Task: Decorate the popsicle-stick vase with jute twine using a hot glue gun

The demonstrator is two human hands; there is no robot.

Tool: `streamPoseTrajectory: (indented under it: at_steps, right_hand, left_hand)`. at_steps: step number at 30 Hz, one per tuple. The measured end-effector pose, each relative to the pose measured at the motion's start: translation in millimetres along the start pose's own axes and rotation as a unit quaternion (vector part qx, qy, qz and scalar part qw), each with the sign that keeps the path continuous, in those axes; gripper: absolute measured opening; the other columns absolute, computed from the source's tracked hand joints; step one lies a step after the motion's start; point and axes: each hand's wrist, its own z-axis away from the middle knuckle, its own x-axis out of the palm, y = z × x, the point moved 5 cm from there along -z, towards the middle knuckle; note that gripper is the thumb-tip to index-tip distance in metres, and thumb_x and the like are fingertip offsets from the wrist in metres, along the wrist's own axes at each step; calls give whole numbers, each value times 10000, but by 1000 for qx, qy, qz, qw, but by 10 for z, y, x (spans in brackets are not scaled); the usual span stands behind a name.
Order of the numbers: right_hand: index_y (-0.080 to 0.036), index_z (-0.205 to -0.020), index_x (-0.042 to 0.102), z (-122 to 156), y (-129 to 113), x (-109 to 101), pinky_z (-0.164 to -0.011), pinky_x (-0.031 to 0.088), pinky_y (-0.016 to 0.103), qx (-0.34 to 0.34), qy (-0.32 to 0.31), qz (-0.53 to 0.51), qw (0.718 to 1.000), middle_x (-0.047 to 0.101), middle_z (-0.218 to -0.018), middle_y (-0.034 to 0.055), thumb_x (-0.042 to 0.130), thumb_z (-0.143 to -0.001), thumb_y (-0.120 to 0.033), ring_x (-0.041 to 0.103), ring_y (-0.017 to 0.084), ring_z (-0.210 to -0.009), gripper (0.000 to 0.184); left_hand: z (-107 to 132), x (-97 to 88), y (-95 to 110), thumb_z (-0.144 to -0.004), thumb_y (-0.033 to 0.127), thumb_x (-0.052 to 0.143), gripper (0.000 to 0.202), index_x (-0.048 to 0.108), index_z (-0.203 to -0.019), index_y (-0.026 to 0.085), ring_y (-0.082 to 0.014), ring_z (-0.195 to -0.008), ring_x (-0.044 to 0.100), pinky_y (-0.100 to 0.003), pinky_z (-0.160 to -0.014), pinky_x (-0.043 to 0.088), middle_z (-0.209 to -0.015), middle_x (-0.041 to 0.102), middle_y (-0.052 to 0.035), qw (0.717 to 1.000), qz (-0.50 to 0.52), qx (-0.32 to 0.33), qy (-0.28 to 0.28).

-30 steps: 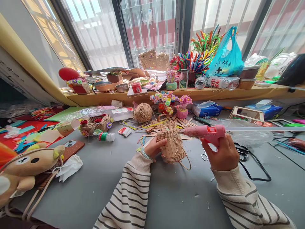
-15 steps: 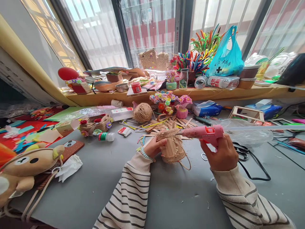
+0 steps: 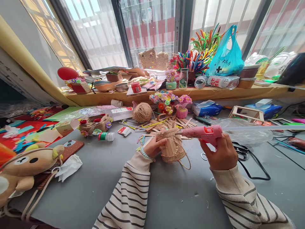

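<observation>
My left hand (image 3: 153, 147) grips the side of a small pot of wooden sticks wrapped in jute twine (image 3: 172, 147), which stands on the grey table (image 3: 166, 197). My right hand (image 3: 220, 155) is closed round the grip of a pink hot glue gun (image 3: 202, 132). The gun lies level, and its nozzle touches the twine band at the pot's upper rim. A clear glue stick (image 3: 262, 128) juts out of the gun's back to the right. A loose loop of twine hangs from the pot's lower right.
Behind the pot lie loose wooden sticks (image 3: 166, 123), a twine ball (image 3: 142, 112), a twine basket with flowers (image 3: 95, 124) and a small glue bottle (image 3: 106, 136). At left sit a phone (image 3: 71, 147), tissue and a plush bear (image 3: 26, 168). Scissors and a black cord (image 3: 252, 168) lie right.
The glue gun has slid a little to the left, bringing its nozzle onto the pot's rim. My left hand and the pot have stayed put.
</observation>
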Motion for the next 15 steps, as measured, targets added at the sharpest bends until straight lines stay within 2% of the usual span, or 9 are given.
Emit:
streamPoseTrajectory:
  at_steps: [8,11,15]
  right_hand:
    - [-145,-956,547,10,45,20,-528,387,238,-23,30,13,999,581,-758,48,550,-745,-429,556,153,-653,354]
    - [-143,-900,555,-8,107,49,-546,384,250,19,13,-6,1000,545,-721,44,534,-740,-467,516,148,-633,362]
    - [-170,-702,504,-44,228,107,-514,356,259,98,-21,-64,993,429,-594,-9,531,-709,-528,407,114,-522,360]
  left_hand:
    - [4,-12,-6,-607,359,709,478,553,-1033,207,-244,-975,564,-324,-771,434,-1064,621,-82,1000,7,-7,25]
    - [8,-17,3,-604,367,705,483,570,-1037,200,-249,-993,558,-336,-798,430,-1063,622,-84,999,7,-4,37]
    - [23,-26,36,-618,382,688,485,574,-1046,185,-250,-1003,554,-362,-842,418,-1052,622,-84,999,21,5,44]
